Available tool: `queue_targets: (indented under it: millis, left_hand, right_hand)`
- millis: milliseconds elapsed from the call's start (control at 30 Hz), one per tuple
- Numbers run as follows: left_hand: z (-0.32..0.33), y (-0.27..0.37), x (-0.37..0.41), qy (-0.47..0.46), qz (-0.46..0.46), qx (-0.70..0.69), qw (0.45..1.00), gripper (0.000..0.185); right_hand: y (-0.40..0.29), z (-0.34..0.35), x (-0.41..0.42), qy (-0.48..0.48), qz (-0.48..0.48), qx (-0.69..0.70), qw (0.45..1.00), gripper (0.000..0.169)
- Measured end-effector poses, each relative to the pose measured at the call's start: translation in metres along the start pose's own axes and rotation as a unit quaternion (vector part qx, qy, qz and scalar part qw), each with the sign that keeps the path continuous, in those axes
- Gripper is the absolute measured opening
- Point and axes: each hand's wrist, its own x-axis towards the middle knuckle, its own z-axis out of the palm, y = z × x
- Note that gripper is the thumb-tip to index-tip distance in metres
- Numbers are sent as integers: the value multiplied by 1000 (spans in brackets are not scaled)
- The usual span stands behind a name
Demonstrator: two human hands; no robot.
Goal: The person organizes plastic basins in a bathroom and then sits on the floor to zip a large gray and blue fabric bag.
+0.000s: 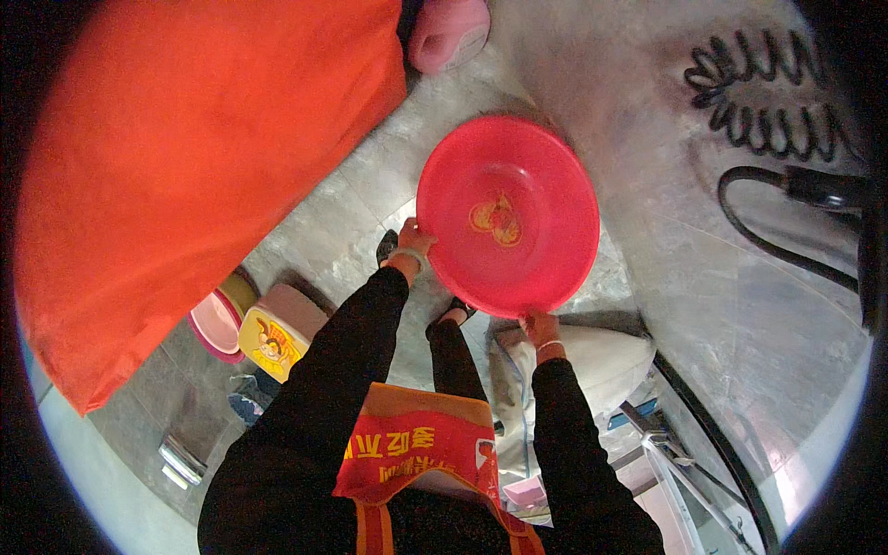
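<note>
A round red plastic basin (458,257) hangs in front of me above the tiled floor, its inside turned towards me. A yellow printed pattern (497,220) marks its bottom, and nothing else lies in it. My left hand (414,243) grips the rim on the left side, fingers partly hidden by the basin. At the near edge my right hand (540,327) holds the rim too, thumb on top. Black sleeves cover both arms. I wear a red and orange apron (416,430) that bears writing.
A large orange-red cloth cover (208,152) fills the left. Behind it stand a pink jug (449,35), a stool with a yellow cartoon top (272,347) and a pink basin (216,320). A white sack (590,361) leans at the right wall, where a coiled black cable (777,132) hangs.
</note>
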Motion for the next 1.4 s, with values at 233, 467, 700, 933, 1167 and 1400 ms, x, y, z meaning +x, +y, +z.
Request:
queue_targets:
  millis: [233, 467, 700, 933, 1167, 1400]
  left_hand:
    - [20, 20, 30, -148, 85, 83, 982, 61]
    - [10, 57, 10, -222, 62, -54, 972, 64]
    - [34, 111, -77, -251, 116, 348, 896, 50]
    - [67, 169, -185, -351, 261, 65, 897, 84]
    - [60, 331, -387, -371, 388, 177, 825, 87]
    - [90, 429, -460, -323, 498, 65, 802, 84]
  right_hand:
    - [98, 137, 9, 51, 196, 398, 895, 6]
    - [-1, 28, 47, 38, 424, 641, 638, 27]
    - [-40, -60, 21, 72, 182, 695, 692, 41]
    - [-141, -224, -15, 111, 272, 828, 477, 40]
    - [-128, -318, -63, 197, 74, 751, 626, 40]
    - [-180, -509, -55, 299, 29, 806, 510, 48]
